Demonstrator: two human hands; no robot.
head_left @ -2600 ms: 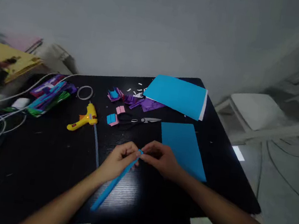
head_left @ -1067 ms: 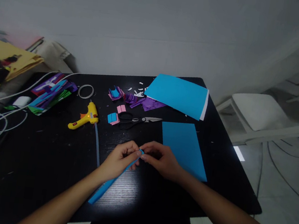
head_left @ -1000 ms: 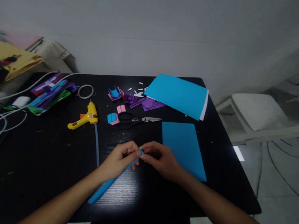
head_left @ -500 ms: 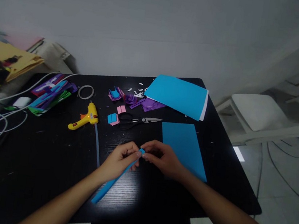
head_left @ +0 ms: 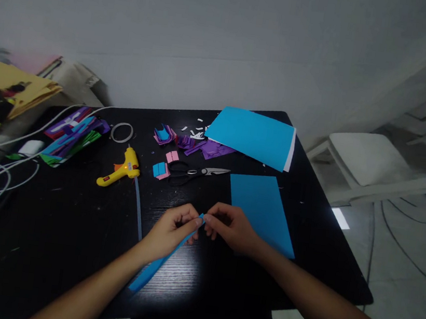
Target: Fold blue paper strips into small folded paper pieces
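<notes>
A long blue paper strip slants from near the table's front edge up to my fingers. My left hand pinches it close to its upper end between thumb and fingers. My right hand is closed on the tip of the same strip, its thumb and fingertips almost touching the left thumb. Under my right wrist and beyond it lies a blue paper sheet. Scissors with black handles rest a little past my hands, blades pointing right.
Left of the scissors are folded blue and pink paper pieces and a yellow glue gun. A roll of tape sits behind it. Stacked blue sheets, purple paper and white cables also lie on the black table.
The strip's upper end has turned in my fingertips and now shows as a narrow point. My right hand has shifted very slightly; the left stays nearly still.
</notes>
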